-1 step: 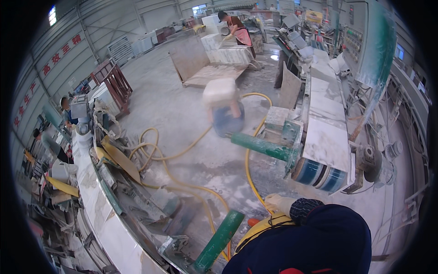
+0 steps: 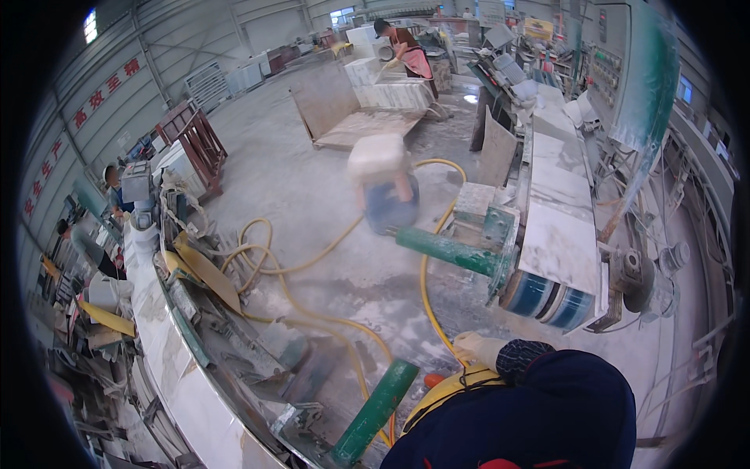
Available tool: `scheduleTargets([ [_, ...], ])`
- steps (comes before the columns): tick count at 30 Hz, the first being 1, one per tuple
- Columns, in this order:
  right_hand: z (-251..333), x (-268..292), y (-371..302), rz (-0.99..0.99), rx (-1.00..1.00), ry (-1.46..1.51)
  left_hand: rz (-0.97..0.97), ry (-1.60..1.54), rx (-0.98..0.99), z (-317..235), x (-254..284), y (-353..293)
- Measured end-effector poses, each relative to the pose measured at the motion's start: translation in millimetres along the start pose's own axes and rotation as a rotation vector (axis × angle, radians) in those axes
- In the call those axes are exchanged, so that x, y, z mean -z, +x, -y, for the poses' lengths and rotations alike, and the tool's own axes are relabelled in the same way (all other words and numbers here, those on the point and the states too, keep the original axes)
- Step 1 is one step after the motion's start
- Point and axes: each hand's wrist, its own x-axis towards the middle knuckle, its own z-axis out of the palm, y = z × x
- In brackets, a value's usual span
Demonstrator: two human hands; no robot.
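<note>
My right hand (image 2: 478, 349), in a pale glove below a dark patterned sleeve (image 2: 522, 358), reaches left from the dark blue clothing (image 2: 539, 414) at the lower edge. It lies beside a yellow apron-like cloth (image 2: 449, 391), close to where a yellow hose (image 2: 426, 289) runs down behind it. Its fingertips are too unclear to show whether they hold anything. A small orange-red object (image 2: 433, 381) sits just left of the yellow cloth. My left hand does not show.
Green cylinders (image 2: 379, 410) jut from machinery on both sides. White marble-patterned slabs (image 2: 558, 207) lie along the right conveyor. Hoses loop over the wet floor around a blurred pale-topped stool-like object (image 2: 379, 156). Farther off, a person (image 2: 410, 51) bends over a slab cart (image 2: 351, 129).
</note>
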Motion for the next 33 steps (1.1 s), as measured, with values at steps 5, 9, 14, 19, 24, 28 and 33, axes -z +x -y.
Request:
scheduleTargets([
  [5,7,-6,-10,0.039,0.036,-0.067,0.038,-0.039,0.048,4,0,-8],
  [9,9,-10,-20,-0.017,0.03,-0.085,0.082,-0.083,0.079,7,-1,-10],
  [14,10,-14,-29,-0.042,0.027,-0.033,0.106,-0.153,0.091,8,1,-10],
  [19,10,-16,-30,-0.028,0.007,-0.039,0.11,-0.162,0.079,6,7,-12],
  [24,12,-17,-35,-0.029,0.013,-0.05,0.087,-0.168,0.074,5,8,-13],
  [28,14,-17,-35,-0.028,-0.002,-0.096,0.108,-0.166,0.089,5,12,-14],
  [33,13,-12,-30,-0.001,0.008,-0.156,0.101,-0.155,0.068,4,13,-15],
])
